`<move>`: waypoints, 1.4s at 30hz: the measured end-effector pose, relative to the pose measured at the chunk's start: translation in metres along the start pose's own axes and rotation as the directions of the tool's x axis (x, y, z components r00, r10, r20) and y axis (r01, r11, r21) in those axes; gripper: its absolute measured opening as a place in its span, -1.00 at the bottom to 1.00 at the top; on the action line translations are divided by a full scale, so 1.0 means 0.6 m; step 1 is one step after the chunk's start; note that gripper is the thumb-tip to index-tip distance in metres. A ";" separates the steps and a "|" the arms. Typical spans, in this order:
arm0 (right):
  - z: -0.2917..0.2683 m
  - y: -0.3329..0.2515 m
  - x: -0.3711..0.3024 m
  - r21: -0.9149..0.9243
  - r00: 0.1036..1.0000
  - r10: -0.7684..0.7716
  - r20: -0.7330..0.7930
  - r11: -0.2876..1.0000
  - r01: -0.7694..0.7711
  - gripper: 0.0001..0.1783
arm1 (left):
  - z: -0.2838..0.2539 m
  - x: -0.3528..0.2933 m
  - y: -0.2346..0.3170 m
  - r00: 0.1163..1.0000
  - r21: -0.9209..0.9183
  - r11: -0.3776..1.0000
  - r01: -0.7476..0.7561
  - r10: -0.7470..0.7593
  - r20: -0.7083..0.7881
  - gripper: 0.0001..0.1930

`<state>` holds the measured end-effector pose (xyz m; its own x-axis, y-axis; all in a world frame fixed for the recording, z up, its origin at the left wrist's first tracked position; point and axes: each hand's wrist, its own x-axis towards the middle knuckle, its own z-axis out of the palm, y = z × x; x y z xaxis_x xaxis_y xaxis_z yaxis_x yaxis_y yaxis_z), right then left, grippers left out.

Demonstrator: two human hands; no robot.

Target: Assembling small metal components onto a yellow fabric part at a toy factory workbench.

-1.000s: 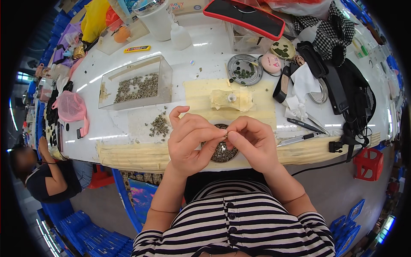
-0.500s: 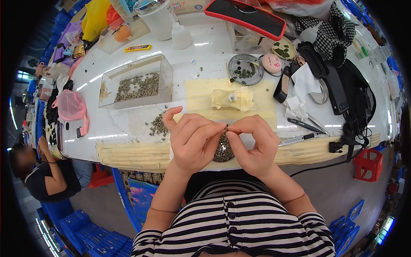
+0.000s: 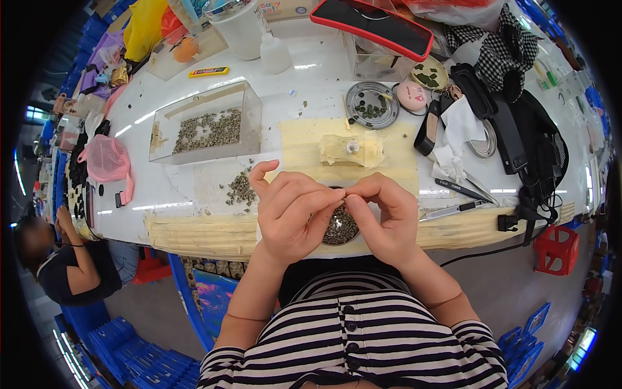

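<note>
My left hand (image 3: 295,211) and my right hand (image 3: 383,217) meet at the fingertips over a round dish (image 3: 341,232) of small grey-brown pieces at the table's near edge. Both hands are pinched closed, thumbs against index fingers. Whatever sits between the fingertips is too small to name. Just beyond them, a block wrapped in cream tape (image 3: 335,153) with a small white round part (image 3: 352,148) on top rests on a taped patch of table. A loose heap of the same small pieces (image 3: 240,189) lies left of my left hand.
A clear box (image 3: 253,120) of small pieces stands at the left. Back right are a metal dish (image 3: 350,97) with dark green pieces and a raised red-framed phone (image 3: 376,27). Tweezers (image 3: 457,187) and a craft knife (image 3: 453,211) lie right. Another person (image 3: 78,266) sits far left.
My fingertips have shifted very slightly and still meet over the dish. Nothing else has visibly moved on the table.
</note>
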<state>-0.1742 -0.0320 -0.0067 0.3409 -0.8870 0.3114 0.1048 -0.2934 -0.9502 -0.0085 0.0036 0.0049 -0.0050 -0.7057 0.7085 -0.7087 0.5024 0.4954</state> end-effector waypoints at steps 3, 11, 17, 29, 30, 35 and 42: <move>0.002 0.000 0.003 -0.100 0.993 -0.111 -0.030 0.989 0.108 -0.94 | 0.003 -0.001 0.001 1.000 0.048 0.999 -0.020 0.021 -0.020 -0.81; -0.004 -0.005 -0.002 0.219 0.978 0.201 0.062 0.953 -0.210 -0.92 | -0.003 -0.001 -0.002 1.000 -0.067 0.997 0.025 -0.024 0.021 -0.83; -0.004 -0.009 -0.002 0.207 0.977 0.194 0.093 0.956 -0.209 -0.92 | -0.002 -0.002 0.000 0.999 -0.035 0.999 0.028 -0.027 0.018 -0.83; -0.008 -0.007 -0.003 0.304 0.961 0.234 0.145 0.914 -0.269 -0.89 | -0.002 0.000 -0.001 0.999 -0.057 0.997 0.045 -0.043 0.026 -0.82; -0.008 -0.007 -0.004 0.291 0.963 0.227 0.143 0.921 -0.260 -0.89 | -0.002 0.000 -0.001 0.999 -0.051 0.998 0.043 -0.042 0.028 -0.82; -0.009 -0.009 -0.002 0.285 0.949 0.281 0.144 0.906 -0.311 -0.90 | -0.002 0.000 -0.001 0.999 -0.060 0.997 0.046 -0.044 0.033 -0.82; -0.008 -0.009 0.000 0.395 0.945 0.289 0.153 0.859 -0.326 -0.90 | -0.004 0.000 -0.002 0.997 -0.084 0.994 0.069 -0.066 0.038 -0.82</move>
<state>-0.1790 -0.0318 -0.0017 0.4958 -0.8682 0.0190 0.3481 0.1786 -0.9203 -0.0059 0.0045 0.0055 0.0147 -0.7559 0.6545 -0.6458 0.4926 0.5834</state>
